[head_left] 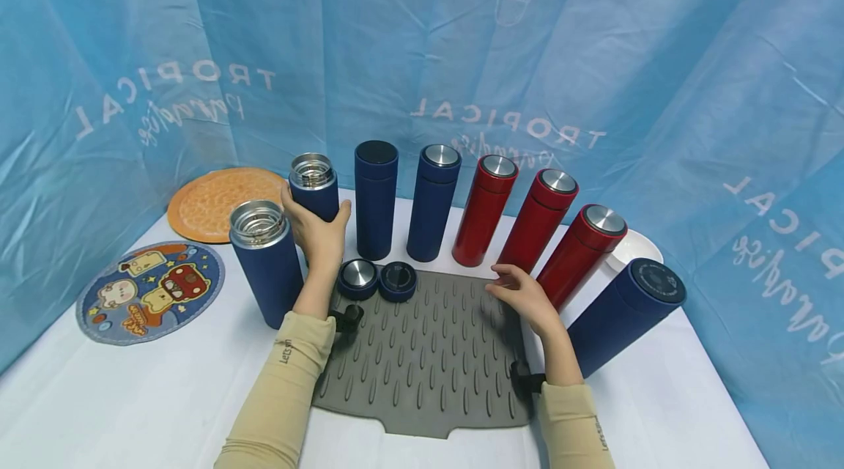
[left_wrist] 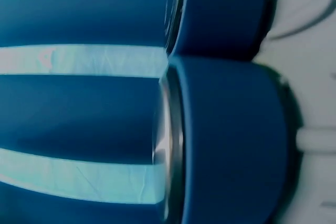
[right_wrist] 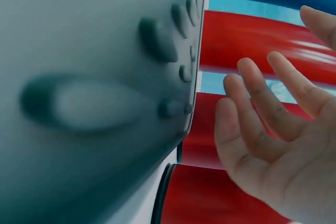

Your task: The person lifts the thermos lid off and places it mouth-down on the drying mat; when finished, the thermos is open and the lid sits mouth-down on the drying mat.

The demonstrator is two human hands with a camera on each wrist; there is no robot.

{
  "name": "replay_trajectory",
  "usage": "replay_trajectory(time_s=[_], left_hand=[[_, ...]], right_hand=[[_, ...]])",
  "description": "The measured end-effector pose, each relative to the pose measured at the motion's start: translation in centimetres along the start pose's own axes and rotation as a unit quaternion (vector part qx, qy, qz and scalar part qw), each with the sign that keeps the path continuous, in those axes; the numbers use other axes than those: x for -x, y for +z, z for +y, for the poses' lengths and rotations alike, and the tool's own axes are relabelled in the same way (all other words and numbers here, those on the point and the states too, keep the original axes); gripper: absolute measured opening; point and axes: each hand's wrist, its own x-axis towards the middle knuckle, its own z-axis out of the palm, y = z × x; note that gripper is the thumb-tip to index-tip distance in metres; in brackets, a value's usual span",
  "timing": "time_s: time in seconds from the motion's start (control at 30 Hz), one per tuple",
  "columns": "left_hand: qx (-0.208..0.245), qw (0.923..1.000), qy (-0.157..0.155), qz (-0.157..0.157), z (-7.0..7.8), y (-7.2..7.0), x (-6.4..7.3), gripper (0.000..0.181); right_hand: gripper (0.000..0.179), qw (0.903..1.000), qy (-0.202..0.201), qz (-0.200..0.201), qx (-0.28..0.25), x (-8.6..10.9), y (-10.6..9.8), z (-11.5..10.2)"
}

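Note:
My left hand (head_left: 321, 236) grips a lidless dark blue thermos bottle (head_left: 315, 199), thumb on its right side; the steel mouth is bare. Nearer me and to the left stands a second lidless blue thermos (head_left: 267, 275). Two blue lids, one with a silver top (head_left: 359, 275) and one with a black top (head_left: 398, 280), lie side by side on a grey ridged mat (head_left: 428, 359); both show large in the left wrist view, where the hand is hidden. My right hand (head_left: 527, 298), empty, hovers over the mat's right edge, its fingers relaxed and spread in the right wrist view.
Two capped blue thermoses (head_left: 376, 205) (head_left: 431, 209) and three capped red ones (head_left: 484, 216) curve behind the mat. Another capped blue thermos (head_left: 623, 315) stands at right. A white dish (head_left: 636, 249) sits behind it. Orange (head_left: 220, 201) and cartoon-printed (head_left: 152, 293) round mats lie at left.

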Motion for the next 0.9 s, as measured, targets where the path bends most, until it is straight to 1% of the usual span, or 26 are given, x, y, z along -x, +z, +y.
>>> replay_trajectory(time_s=[0.1, 0.2, 0.3, 0.33, 0.4, 0.47, 0.5, 0.53, 0.6, 0.67, 0.73, 0.9], left_hand=[[-0.002, 0.9997, 0.022, 0.006, 0.3, 0.2, 0.6, 0.098], [0.008, 0.9996, 0.027, 0.007, 1.0, 0.4, 1.6, 0.101], [0.022, 0.9995, 0.021, 0.001, 2.0, 0.6, 2.9, 0.104], [0.026, 0.9994, 0.023, 0.000, 2.3, 0.7, 3.4, 0.104], [0.028, 0.9989, 0.037, -0.006, 2.8, 0.9, 4.4, 0.105], [0.032, 0.9973, 0.063, -0.020, 3.3, 1.1, 5.5, 0.104], [0.039, 0.9957, 0.078, -0.033, 3.5, 1.1, 6.0, 0.103], [0.046, 0.9933, 0.094, -0.050, 3.7, 1.1, 6.5, 0.102], [0.063, 0.9874, 0.112, -0.092, 4.0, 1.2, 7.2, 0.100], [0.074, 0.9814, 0.123, -0.128, 4.3, 1.4, 7.6, 0.100], [0.074, 0.9781, 0.127, -0.147, 4.3, 1.6, 7.6, 0.100], [0.038, 0.9785, 0.135, -0.151, 3.8, 2.2, 6.6, 0.100]], right_hand=[[0.049, 0.9999, 0.015, -0.005, -0.007, 0.2, -0.2, -0.2], [0.047, 0.9996, 0.021, -0.015, -0.012, 0.9, -0.3, -1.2], [0.045, 0.9994, 0.020, -0.026, -0.007, 1.5, -0.4, -2.4], [0.045, 0.9993, 0.021, -0.030, -0.007, 1.7, -0.4, -2.7], [0.045, 0.9990, 0.022, -0.038, -0.005, 1.9, -0.4, -3.0], [0.045, 0.9988, 0.023, -0.043, -0.005, 2.0, -0.4, -3.2], [0.045, 0.9988, 0.023, -0.044, -0.006, 2.0, -0.4, -3.2], [0.045, 0.9987, 0.023, -0.044, -0.006, 2.0, -0.4, -3.1], [0.045, 0.9988, 0.022, -0.043, -0.004, 1.9, -0.3, -3.0], [0.045, 0.9989, 0.021, -0.043, -0.002, 1.8, -0.3, -2.9], [0.044, 0.9989, 0.019, -0.043, -0.001, 1.8, -0.3, -2.8], [0.044, 0.9988, 0.021, -0.045, 0.000, 1.9, -0.3, -2.9]])
